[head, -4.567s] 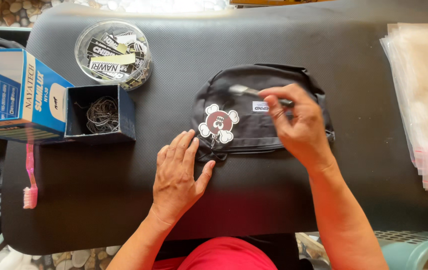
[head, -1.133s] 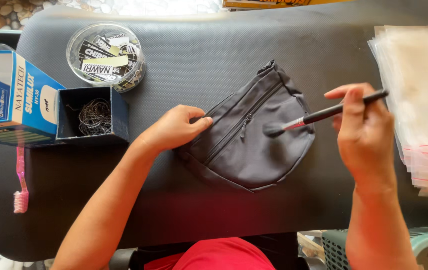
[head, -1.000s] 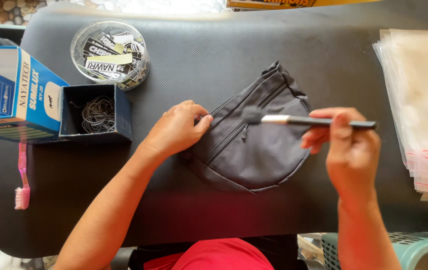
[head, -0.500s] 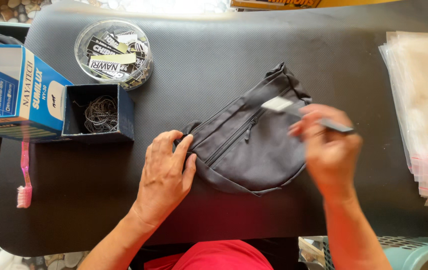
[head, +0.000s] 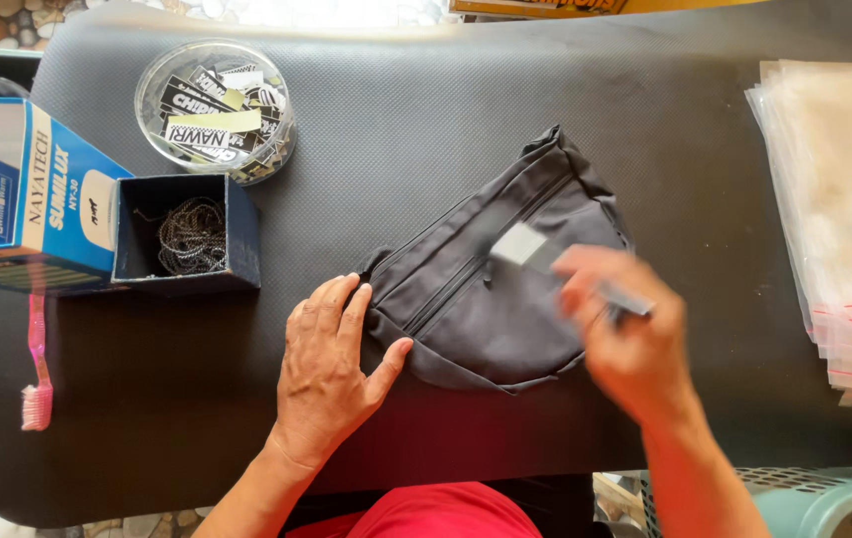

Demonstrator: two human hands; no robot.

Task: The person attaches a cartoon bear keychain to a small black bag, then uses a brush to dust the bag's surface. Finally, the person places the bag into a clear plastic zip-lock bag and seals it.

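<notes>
- Pouch point(head: 490, 299), dark grey, zip side up, is laid mid-mat point(head: 505, 110).
- L hand point(head: 331, 369) is pressed flat on its left corner, fingers together, thumb splayed; half a sec ago the same.
- Brush point(head: 530, 249) is gripped by blurred R hand point(head: 635, 344); its finger state can't be told.
- Vs 1 s ago: bristles shifted toward pouch centre.
- Vs earliest frame: printed side was up, since flipped.

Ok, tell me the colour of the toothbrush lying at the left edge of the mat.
Pink: the toothbrush shows in the head view, bristle end nearest the person.
</notes>
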